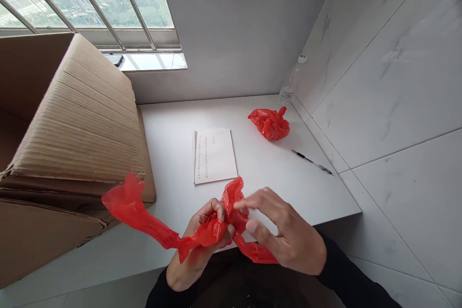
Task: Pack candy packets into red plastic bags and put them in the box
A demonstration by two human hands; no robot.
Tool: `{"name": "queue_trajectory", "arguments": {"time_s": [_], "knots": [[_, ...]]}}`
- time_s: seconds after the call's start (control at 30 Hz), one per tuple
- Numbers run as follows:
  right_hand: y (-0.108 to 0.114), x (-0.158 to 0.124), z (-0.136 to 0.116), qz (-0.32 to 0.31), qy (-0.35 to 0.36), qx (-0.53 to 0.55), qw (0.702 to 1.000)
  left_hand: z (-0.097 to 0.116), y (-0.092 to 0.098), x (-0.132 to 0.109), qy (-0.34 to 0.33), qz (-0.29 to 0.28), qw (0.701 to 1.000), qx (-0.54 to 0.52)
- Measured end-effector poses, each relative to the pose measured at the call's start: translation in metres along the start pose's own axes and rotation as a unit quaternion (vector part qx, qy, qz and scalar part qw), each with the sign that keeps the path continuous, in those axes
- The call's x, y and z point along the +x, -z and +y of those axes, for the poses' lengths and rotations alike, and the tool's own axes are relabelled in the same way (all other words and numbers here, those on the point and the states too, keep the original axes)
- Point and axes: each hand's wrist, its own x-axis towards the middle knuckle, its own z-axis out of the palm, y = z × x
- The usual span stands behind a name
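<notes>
While the red plastic bag (211, 233) is pinched at its bunched middle by the left hand (200, 257), its long axis is slanted from a loose end, seen against the cardboard box (83, 120), down to a strip beneath the right hand (285, 236). The left is clamped on the bunch; the right is held open just beside the bag's upper tuft, thumb and fingers apart, contact not determinable. Both are placed over the near edge of the white worktop (173, 139). Noted left to right: box, set beside a barred window (144, 5); printed sheets (216, 159), laid beyond the hands; red bundle (270, 125); clear bottle (288, 87), placed at the far corner; pen (312, 162), laid near the tiled wall (397, 82).
</notes>
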Motion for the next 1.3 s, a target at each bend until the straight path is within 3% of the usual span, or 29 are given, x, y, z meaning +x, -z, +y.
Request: {"name": "queue_trajectory", "arguments": {"time_s": [0.07, 0.13, 0.27, 0.33, 0.4, 0.47, 0.53, 0.6, 0.7, 1.0, 1.3], "knots": [[-0.003, 0.007, 0.008, 0.006, 0.042, -0.011, 0.999, 0.001, -0.005, -0.002, 0.011, -0.018, 1.000, 0.005], [-0.008, 0.012, 0.017, -0.030, 0.059, -0.013, 0.998, 0.004, -0.011, -0.005, 0.020, -0.024, 1.000, 0.004], [-0.014, 0.014, 0.026, -0.051, -0.018, 0.008, 0.999, 0.008, -0.016, -0.014, -0.008, 0.008, 0.996, 0.086], [-0.015, 0.012, 0.025, -0.042, -0.051, 0.030, 0.997, 0.008, -0.014, -0.015, -0.070, 0.021, 0.973, 0.220], [-0.016, 0.010, 0.023, -0.051, -0.086, 0.073, 0.992, 0.005, -0.012, -0.014, -0.145, 0.050, 0.926, 0.346], [-0.018, 0.008, 0.023, -0.057, -0.125, 0.122, 0.983, 0.000, -0.012, -0.011, -0.202, 0.099, 0.887, 0.403], [-0.019, 0.008, 0.026, -0.067, -0.146, 0.147, 0.976, -0.005, -0.015, -0.009, -0.232, 0.144, 0.874, 0.401], [-0.021, 0.008, 0.030, -0.086, -0.139, 0.158, 0.974, -0.010, -0.017, -0.007, -0.245, 0.161, 0.876, 0.384], [-0.023, 0.009, 0.035, -0.102, -0.135, 0.179, 0.969, -0.013, -0.017, -0.006, -0.251, 0.128, 0.879, 0.383], [-0.018, 0.013, 0.033, 0.013, -0.137, 0.199, 0.970, -0.003, -0.007, -0.008, -0.212, 0.000, 0.925, 0.316], [-0.027, 0.015, 0.040, 0.087, -0.171, 0.328, 0.925, -0.008, -0.007, -0.003, -0.158, 0.153, 0.943, 0.249]]}}
